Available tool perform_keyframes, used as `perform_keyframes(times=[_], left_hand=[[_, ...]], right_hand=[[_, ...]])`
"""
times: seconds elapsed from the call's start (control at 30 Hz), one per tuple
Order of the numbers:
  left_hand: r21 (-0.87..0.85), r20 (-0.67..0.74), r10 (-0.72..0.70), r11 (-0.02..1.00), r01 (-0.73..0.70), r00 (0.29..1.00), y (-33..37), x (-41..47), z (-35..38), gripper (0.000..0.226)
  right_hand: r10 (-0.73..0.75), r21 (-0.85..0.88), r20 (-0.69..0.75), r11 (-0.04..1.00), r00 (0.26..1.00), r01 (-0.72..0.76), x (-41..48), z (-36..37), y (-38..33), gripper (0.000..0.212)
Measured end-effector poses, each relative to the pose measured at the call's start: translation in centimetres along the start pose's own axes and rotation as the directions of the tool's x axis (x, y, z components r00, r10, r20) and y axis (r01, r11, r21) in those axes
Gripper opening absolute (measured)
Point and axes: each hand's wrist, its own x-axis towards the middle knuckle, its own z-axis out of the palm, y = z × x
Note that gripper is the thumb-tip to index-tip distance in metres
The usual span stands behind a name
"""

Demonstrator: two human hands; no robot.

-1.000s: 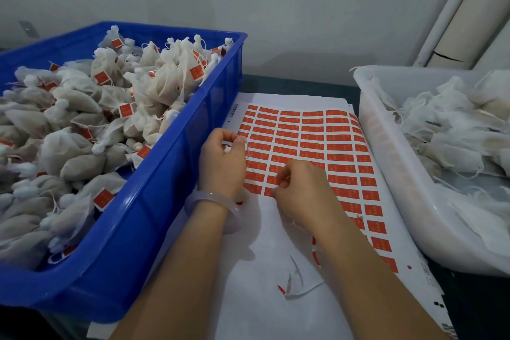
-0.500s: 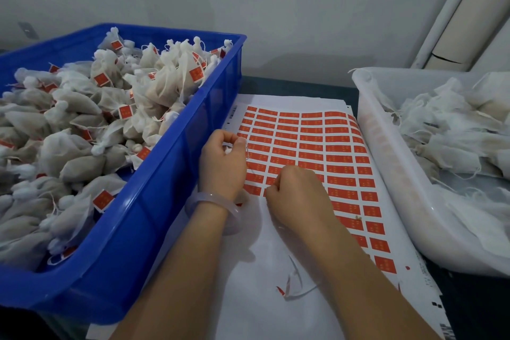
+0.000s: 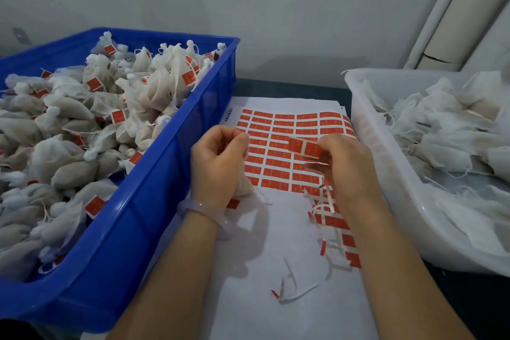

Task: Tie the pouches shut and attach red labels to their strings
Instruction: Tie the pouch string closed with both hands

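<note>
My right hand (image 3: 347, 165) pinches a peeled red label (image 3: 303, 147) by one end, just above the label sheet (image 3: 276, 165) on the desk (image 3: 289, 88). My left hand (image 3: 218, 165) curls round a small white pouch (image 3: 244, 188). Its fingers are nipped together, presumably on the string, which is too thin to see. The label looks feather-light, floppy and sticky, so I'd touch only its edge.

Two hands (image 3: 218, 165); one blue bin (image 3: 154, 201); one white bin (image 3: 386, 174); one bracelet (image 3: 201, 210).
</note>
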Motion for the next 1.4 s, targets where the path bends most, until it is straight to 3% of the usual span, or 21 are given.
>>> perform_keyframes(times=[0.1,0.27,0.4,0.53,0.63,0.7,0.8,0.9,1.0,1.07,1.17,1.4], left_hand=[[-0.021,0.047,0.138,0.990,-0.137,0.989,0.8,-0.7,0.0,0.018],[-0.036,0.085,0.196,0.980,-0.194,0.977,1.4,-1.1,0.0,0.013],[-0.018,0.060,0.170,0.985,-0.169,0.984,1.1,-0.8,0.4,0.021],[0.020,0.108,0.214,0.976,-0.217,0.971,1.0,-0.9,0.2,0.019],[0.006,0.158,0.193,0.980,-0.197,0.968,0.9,-1.2,0.0,0.023],[-0.008,0.171,0.177,0.984,-0.178,0.969,0.9,-1.3,0.0,0.025],[-0.058,0.215,0.156,0.988,-0.146,0.964,1.1,-1.3,-0.1,0.025],[-0.127,0.262,0.119,0.988,-0.088,0.958,1.4,-1.3,0.0,0.033],[-0.151,0.313,0.068,0.988,-0.021,0.947,1.5,-1.3,0.2,0.041],[-0.158,0.352,0.066,0.987,-0.010,0.934,1.5,-1.3,0.2,0.037],[-0.219,0.417,0.085,0.976,0.009,0.905,1.6,-1.5,0.3,0.028],[-0.263,0.506,0.121,0.965,0.019,0.854,1.8,-1.8,0.3,0.047]], right_hand=[[0.113,0.346,-0.030,0.933,0.993,-0.095,0.4,-0.3,-0.3,0.018],[0.132,0.610,0.110,0.773,0.985,-0.171,-0.1,-0.6,-0.6,0.019],[0.152,0.726,0.130,0.658,0.980,-0.199,-0.4,-1.0,-1.3,0.021],[-0.011,0.792,0.090,0.607,0.996,-0.064,-0.8,-1.7,-1.9,0.021],[-0.113,0.746,0.016,0.663,0.994,0.063,-1.0,-2.2,-2.3,0.019],[-0.096,0.665,0.010,0.744,0.995,0.065,-1.0,-2.1,-2.1,0.014],[-0.082,0.535,0.053,0.844,0.995,0.041,-1.1,-1.2,-1.5,0.014],[-0.165,0.390,0.138,0.916,0.977,0.100,-1.3,-0.8,-1.1,0.010],[-0.188,0.279,0.225,0.953,0.956,0.121,-1.4,-0.8,-0.7,0.005],[-0.190,0.200,0.249,0.970,0.950,0.141,-1.4,-0.6,-0.5,0.013],[-0.181,0.147,0.246,0.978,0.952,0.148,-1.4,-0.1,-0.3,0.012],[-0.208,0.119,0.201,0.975,0.957,0.187,-1.4,0.0,-0.3,0.009]])
